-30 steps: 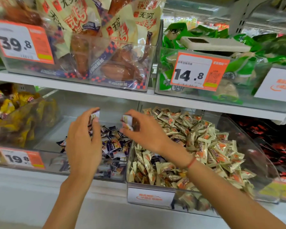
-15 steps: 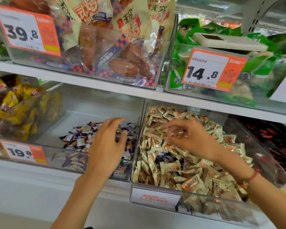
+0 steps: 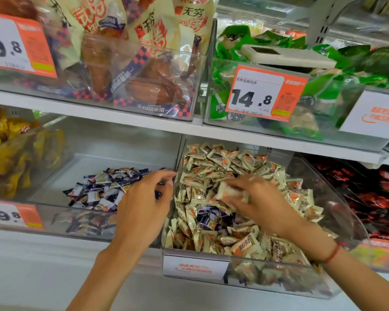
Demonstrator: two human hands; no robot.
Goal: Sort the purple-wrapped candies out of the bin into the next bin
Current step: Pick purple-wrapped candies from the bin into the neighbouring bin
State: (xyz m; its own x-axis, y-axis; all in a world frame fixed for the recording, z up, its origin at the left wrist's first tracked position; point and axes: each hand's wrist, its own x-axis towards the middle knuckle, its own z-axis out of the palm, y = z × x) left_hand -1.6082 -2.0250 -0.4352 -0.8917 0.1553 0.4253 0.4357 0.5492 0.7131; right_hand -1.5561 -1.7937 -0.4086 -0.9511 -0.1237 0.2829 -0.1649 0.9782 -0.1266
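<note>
Beneath the right hand's (image 3: 259,204) blurred fingers (image 3: 230,191), purple-wrapped candies (image 3: 208,217) apparently lie untouched.

Not much to see on me really, both my arms are bare all the way up to where the shot cuts off, no sleeves, no watch, no rings on either my left hand (image 3: 142,205) or my right hand (image 3: 259,202). Only thing I'm wearing is a thin red string bracelet (image 3: 332,254) round my right wrist. My nails are short and plain.
</note>
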